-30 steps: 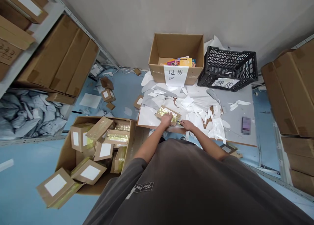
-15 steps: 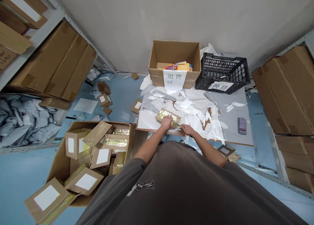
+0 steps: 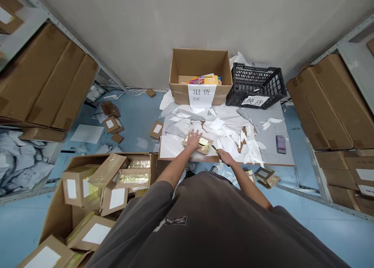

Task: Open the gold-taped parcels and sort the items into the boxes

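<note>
At eight o'clock from the middle of the worktop (image 3: pixel 270 155), a large open brown cardboard carton (image 3: pixel 54 215) is holding many tape-wrapped brown boxes (image 3: pixel 109 170) with white labels. The left hand (image 3: pixel 193 139) is lying with its fingers spread apart over the left part of a small, flat brown cardboard package (image 3: pixel 205 146) wrapped in shiny yellowish tape. The package is resting near the worktop's front edge, among torn white paper scraps (image 3: pixel 217 123). At twelve o'clock from it, an open brown cardboard box (image 3: pixel 178 91) with a white paper sign (image 3: pixel 202 96) is holding colourful packets (image 3: pixel 210 80). A slim black-and-yellow cutter (image 3: pixel 215 150) is pointing towards the package's right end; the right hand (image 3: pixel 226 157) is closing around its handle. At one o'clock a black plastic mesh crate (image 3: pixel 238 99) is standing beside the box, and at three o'clock a dark rectangular phone (image 3: pixel 281 144) is lying on the worktop.
</note>
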`<state>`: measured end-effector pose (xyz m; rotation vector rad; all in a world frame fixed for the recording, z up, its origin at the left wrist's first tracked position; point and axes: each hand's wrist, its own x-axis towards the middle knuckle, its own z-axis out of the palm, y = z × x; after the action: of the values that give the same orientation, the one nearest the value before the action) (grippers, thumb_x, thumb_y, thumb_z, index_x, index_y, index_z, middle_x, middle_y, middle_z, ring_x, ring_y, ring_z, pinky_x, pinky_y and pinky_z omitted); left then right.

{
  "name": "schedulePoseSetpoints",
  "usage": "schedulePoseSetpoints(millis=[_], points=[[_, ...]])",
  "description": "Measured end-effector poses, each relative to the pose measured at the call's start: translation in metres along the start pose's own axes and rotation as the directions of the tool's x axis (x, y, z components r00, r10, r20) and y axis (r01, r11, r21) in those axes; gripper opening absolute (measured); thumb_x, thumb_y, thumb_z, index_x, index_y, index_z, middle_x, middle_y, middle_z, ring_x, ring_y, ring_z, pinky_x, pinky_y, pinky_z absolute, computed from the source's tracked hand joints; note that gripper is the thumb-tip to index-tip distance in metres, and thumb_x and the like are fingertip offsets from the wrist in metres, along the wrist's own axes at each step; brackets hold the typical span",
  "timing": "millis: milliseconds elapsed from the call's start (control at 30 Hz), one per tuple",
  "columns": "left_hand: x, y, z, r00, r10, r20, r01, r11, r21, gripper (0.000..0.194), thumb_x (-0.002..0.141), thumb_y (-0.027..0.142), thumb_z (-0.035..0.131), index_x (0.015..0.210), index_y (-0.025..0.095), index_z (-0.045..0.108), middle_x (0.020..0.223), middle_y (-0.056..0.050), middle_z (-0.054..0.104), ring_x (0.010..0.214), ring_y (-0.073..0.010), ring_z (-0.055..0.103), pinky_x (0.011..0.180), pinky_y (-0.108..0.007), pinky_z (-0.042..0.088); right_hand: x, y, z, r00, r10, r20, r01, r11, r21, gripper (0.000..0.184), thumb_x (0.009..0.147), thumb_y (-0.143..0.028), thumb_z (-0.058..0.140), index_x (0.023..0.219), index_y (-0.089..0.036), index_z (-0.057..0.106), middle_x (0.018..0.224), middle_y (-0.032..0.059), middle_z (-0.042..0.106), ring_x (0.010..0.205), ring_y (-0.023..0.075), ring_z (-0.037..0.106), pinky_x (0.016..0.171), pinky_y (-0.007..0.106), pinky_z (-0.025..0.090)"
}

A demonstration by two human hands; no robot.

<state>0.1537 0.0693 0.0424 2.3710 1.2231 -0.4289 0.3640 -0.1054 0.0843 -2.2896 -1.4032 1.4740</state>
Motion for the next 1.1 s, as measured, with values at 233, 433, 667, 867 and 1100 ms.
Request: schedulePoseSetpoints(millis=[233,433,667,867,1100], points=[[0.005,-0.005,0.009,0.993,0.092,-0.07,-0.094,0.995,-0.034,0.081,0.093,0.048,0.07,0.165,0.028,0.039,0.173,-0.011,0.033,0.165,-0.0329,0.011,0.133,-0.054,0.011,0.009,-0.011,0.019,0.998,-0.036,-0.048,0.023,0.968,-0.251,0.042,0.109,-0.049,0.045,0.144,-0.028,0.058,0.13,0.0097,0.07,0.119,0.0254,0.066,0.093,0.028,0.046],[-0.015,-0.013,0.027,0.967,0.199,-0.161,-0.206,0.978,-0.026,0.07,0.102,0.045,0.057,0.165,0.022,0.037,0.171,-0.014,0.038,0.164,-0.0307,0.019,0.134,-0.05,0.012,0.01,-0.025,0.025,0.991,-0.077,-0.108,0.033,0.93,-0.366,0.044,0.109,-0.052,0.044,0.145,-0.027,0.054,0.128,0.0129,0.068,0.111,0.0288,0.068,0.091,0.032,0.046],[-0.018,-0.013,0.039,0.942,0.193,-0.273,-0.223,0.971,-0.085,0.066,0.101,0.041,0.061,0.162,0.022,0.044,0.167,-0.015,0.044,0.162,-0.0342,0.025,0.132,-0.056,0.018,0.007,-0.035,0.032,0.982,-0.006,-0.187,-0.077,0.897,-0.434,0.039,0.111,-0.048,0.042,0.14,-0.024,0.05,0.123,0.0152,0.071,0.107,0.0297,0.07,0.088,0.034,0.045],[-0.017,-0.018,0.052,0.905,0.182,-0.385,-0.259,0.953,-0.159,0.054,0.101,0.036,0.061,0.153,0.023,0.056,0.159,-0.014,0.055,0.157,-0.0352,0.037,0.131,-0.057,0.023,0.011,-0.023,0.031,0.97,-0.005,-0.242,-0.094,0.913,-0.396,0.036,0.112,-0.048,0.041,0.136,-0.023,0.05,0.124,0.0131,0.072,0.105,0.0279,0.071,0.085,0.033,0.044],[-0.021,-0.019,0.047,0.925,0.138,-0.355,-0.212,0.961,-0.18,0.056,0.099,0.038,0.063,0.152,0.024,0.056,0.161,-0.01,0.052,0.157,-0.0301,0.036,0.132,-0.048,0.02,0.013,0.019,0.027,0.93,0.006,-0.369,-0.069,0.985,-0.157,0.038,0.104,-0.048,0.054,0.133,-0.024,0.055,0.11,0.0102,0.076,0.1,0.028,0.072,0.082,0.032,0.046]])
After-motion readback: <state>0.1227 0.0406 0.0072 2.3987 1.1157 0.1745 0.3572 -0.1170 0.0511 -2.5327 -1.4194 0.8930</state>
